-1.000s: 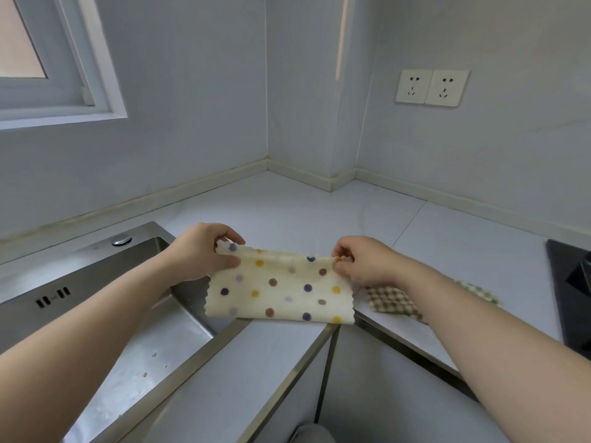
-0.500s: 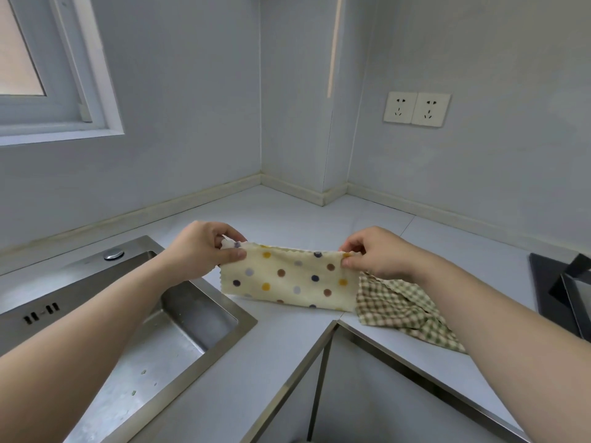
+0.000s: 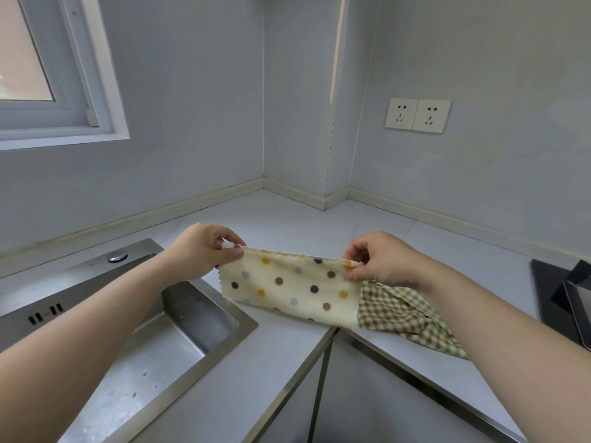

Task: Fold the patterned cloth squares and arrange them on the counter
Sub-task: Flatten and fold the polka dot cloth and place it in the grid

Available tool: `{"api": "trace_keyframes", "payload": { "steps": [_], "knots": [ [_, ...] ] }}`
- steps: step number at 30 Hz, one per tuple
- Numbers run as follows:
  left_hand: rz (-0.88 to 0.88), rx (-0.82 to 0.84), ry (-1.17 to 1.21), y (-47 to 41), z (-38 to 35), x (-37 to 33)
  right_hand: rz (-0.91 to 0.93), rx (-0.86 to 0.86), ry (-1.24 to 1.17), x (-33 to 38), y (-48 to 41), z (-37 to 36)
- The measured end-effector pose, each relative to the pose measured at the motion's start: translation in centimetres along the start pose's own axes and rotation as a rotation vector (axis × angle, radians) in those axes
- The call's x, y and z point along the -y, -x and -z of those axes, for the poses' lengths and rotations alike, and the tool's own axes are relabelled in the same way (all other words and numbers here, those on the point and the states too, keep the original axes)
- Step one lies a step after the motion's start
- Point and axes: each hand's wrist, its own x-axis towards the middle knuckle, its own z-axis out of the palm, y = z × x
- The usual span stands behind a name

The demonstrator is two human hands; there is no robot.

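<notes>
Both hands are up over the counter [image 3: 287, 219], and the polka-dot cloth [image 3: 289, 287] is stretching between them. The left hand [image 3: 201, 251] is pinching the cloth's upper left corner, thumb and fingers pressed together on the fabric. The right hand [image 3: 380, 262] is pinching the upper right corner, fingertips [image 3: 351, 274] clamped on the edge with the other fingers curled in. The cream cloth is hanging as a wide band with a zigzag-cut top edge, dotted in purple, yellow, brown and grey. It is looking doubled over, though the layers are hard to separate by eye. Its lower edge is reaching the counter near the inner corner of the front edge; whether it is resting there or just above, I cannot tell.

Just beside it, on the right, the green checked cloth [image 3: 406, 318] is lying rumpled and unfolded on the counter, partly under the right forearm, and its left side is tucking behind the polka-dot cloth.

To the left, the steel sink [image 3: 179, 318] is sitting sunk into the counter, its near corner just beside the dotted cloth's lower left edge. On the far right a black cooktop [image 3: 543, 292] is showing at the frame edge. 2 wall sockets [image 3: 417, 115] are sitting side by side on the right wall, and a window [image 3: 48, 75] is filling the upper left.
</notes>
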Motion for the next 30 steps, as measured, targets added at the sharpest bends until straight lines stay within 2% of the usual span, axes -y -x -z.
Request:
{"api": "trace_keyframes", "payload": {
  "steps": [7, 14, 16, 21, 30],
  "knots": [
    [0.01, 0.03, -0.097, 0.1, -0.1, 0.1, 0.001, -0.007, 0.018, -0.3, 0.3, 0.4],
    [-0.027, 0.213, 0.036, 0.4, -0.1, 0.0, 0.004, -0.044, 0.049, -0.5, 0.3, 0.8],
    [-0.032, 0.195, 0.051, 0.3, -0.1, 0.0, 0.004, -0.041, 0.054, -0.5, 0.1, 0.8],
    [-0.08, 0.129, -0.107, 0.1, -0.3, -0.1, 0.004, -0.045, 0.069, -0.5, 0.0, 0.7],
    [-0.115, 0.126, -0.226, -0.1, 0.0, -0.4, 0.013, -0.037, 0.145, -0.1, 0.2, 1.3]
  ]
}}
